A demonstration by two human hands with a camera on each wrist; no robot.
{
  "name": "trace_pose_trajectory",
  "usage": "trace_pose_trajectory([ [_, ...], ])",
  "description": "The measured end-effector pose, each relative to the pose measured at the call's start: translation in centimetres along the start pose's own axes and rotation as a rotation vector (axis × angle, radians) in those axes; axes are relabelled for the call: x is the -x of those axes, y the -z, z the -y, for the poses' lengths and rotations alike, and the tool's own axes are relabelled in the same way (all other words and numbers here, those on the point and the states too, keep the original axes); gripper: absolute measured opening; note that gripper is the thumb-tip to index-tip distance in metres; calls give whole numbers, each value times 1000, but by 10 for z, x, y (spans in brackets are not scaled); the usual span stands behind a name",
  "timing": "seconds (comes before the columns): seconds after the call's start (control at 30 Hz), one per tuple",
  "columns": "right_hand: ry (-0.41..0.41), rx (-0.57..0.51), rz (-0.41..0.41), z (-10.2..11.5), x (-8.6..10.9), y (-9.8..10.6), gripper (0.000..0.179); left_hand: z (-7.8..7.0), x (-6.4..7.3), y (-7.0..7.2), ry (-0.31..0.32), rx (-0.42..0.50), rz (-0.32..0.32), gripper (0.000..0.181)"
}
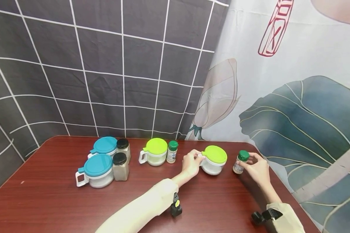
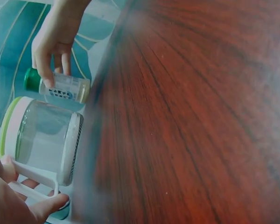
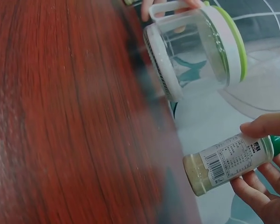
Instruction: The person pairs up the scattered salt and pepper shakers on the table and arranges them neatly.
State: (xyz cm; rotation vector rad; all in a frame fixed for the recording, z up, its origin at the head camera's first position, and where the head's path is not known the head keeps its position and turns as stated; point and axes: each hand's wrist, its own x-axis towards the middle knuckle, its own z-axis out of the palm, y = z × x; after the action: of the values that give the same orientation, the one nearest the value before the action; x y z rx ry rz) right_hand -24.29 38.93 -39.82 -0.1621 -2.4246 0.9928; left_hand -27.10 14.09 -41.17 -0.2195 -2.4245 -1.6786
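My left hand [image 1: 190, 163] grips the white handle of a clear seasoning jar [image 1: 212, 167] with a lime-green lid, on the right part of the table. In the left wrist view the thumb and fingers wrap that handle [image 2: 37, 179]. Further right, my right hand [image 1: 257, 168] pinches a small spice bottle [image 1: 239, 165] with a green cap between thumb and fingers. The right wrist view shows the bottle's printed label [image 3: 228, 159] and pale contents, with the thumb on one side and fingers on the other. The jar and bottle stand apart, side by side.
Left of my left hand stand another green-lidded jar [image 1: 155, 158] and a green-capped spice bottle [image 1: 171, 157]. Further left are two blue-lidded jars [image 1: 100, 179] [image 1: 105, 145] beside two black-capped bottles [image 1: 120, 171] [image 1: 125, 149]. Patterned cloth [image 1: 105, 64] hangs behind the red-brown table [image 1: 46, 200].
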Motion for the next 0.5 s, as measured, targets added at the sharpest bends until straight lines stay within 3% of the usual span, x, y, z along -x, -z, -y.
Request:
trace_pose_trajectory([
  [0.23,0,18,-11,7,1,-3,44,-2,4,10,12,4,1,12],
  [0.5,-1,7,-23,14,6,-6,42,3,12,23,-50,-18,14,13],
])
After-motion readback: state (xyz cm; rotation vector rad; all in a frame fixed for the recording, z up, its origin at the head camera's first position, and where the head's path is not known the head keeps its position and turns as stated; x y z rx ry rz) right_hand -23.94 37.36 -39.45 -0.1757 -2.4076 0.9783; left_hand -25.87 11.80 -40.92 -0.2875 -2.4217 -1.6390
